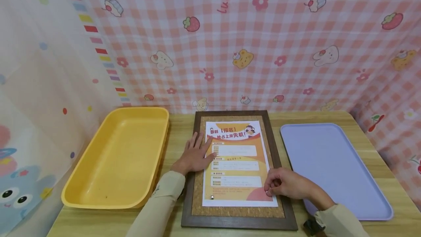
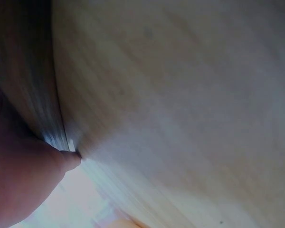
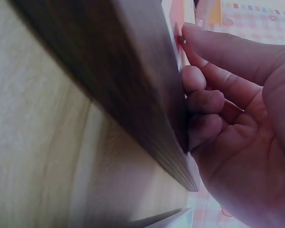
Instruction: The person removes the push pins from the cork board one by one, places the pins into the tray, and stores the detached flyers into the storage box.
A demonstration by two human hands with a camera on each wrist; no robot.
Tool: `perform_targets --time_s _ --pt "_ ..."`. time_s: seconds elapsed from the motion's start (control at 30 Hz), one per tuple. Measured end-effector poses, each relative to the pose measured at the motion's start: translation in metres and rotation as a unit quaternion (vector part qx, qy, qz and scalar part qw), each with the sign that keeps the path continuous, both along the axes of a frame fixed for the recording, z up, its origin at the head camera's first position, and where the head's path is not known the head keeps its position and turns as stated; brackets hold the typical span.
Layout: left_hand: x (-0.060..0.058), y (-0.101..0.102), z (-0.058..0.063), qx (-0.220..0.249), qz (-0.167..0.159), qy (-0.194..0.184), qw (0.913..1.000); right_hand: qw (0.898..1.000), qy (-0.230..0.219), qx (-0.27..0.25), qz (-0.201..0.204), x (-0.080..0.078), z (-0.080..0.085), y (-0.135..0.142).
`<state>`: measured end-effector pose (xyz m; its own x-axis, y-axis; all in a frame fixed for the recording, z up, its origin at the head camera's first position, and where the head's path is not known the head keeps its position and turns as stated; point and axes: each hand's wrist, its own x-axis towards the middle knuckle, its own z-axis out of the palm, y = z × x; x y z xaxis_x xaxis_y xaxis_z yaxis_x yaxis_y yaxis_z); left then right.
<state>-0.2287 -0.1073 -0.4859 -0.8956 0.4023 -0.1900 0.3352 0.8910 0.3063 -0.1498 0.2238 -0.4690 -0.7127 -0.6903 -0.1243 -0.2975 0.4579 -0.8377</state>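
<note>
Partly beneath left hand [image 1: 194,157], poster [image 1: 236,164], on corkboard [image 1: 236,211]

Orange poster [image 1: 235,164] flat on framed corkboard [image 1: 237,211]

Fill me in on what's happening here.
A person's left grip rests spread, partly on a white-and-orange printed paper sheet atop a brown-framed rectangular cork board. The right grip seems to pinch a small, pin-like object near the sheet's lower right corner. A round silvery tack sits at its lower left.
</note>
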Motion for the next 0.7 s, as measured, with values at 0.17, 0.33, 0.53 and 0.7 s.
perform_targets --time_s 0.17,0.33,0.53,0.7 --pt "0.0 0.0012 0.0002 0.005 0.004 0.0 1.0 1.0 0.01 0.018 0.001 0.0005 0.0026 -0.0003" --pt "-0.0019 0.0008 -0.0038 0.016 0.004 -0.005 0.9998 0.999 0.011 0.035 -0.002 0.0015 0.003 -0.0006" --pt "-0.0012 0.0002 -0.0041 0.024 0.003 -0.007 0.9997 0.999 0.0 0.042 -0.004 0.0022 0.0041 -0.0022" --pt "-0.0009 -0.0003 -0.0035 0.024 0.003 -0.012 0.9996 0.999 -0.006 0.034 -0.01 0.0029 0.0036 -0.0027"
